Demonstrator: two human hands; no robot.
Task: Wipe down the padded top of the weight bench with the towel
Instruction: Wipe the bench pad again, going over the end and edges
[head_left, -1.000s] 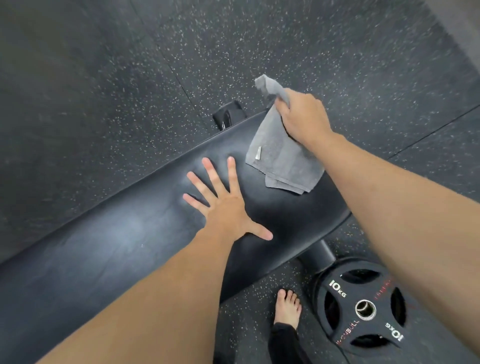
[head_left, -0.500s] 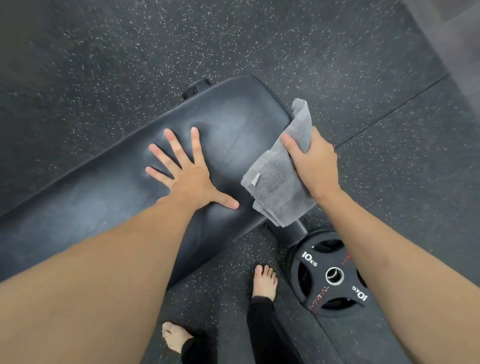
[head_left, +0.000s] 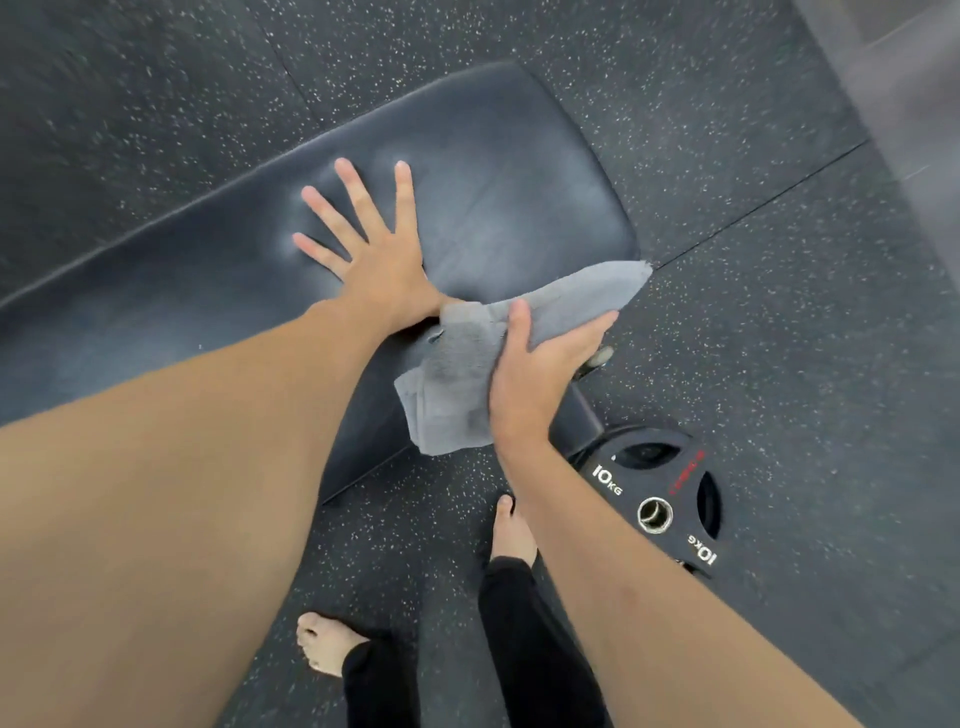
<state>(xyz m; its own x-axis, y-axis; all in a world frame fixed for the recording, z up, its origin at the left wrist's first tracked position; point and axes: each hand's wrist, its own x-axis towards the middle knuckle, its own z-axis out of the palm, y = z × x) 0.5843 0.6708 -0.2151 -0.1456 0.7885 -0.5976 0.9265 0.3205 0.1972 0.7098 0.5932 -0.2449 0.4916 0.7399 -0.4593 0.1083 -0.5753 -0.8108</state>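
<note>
The grey towel (head_left: 467, 374) is gripped in the closed right hand (head_left: 535, 374) at the near edge of the black padded bench (head_left: 509, 171), draped over its side, while the left hand (head_left: 374, 249) is pressed flat, fingers spread, on the padding.

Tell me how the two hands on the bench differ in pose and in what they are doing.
The left hand lies flat on the black padded weight bench, fingers spread, holding nothing; the right hand is closed on the grey folded towel. The left hand sits in the middle of the pad; the right hand is at the pad's near edge, where the towel hangs over the side. Both are bare and bear on the bench.
</note>
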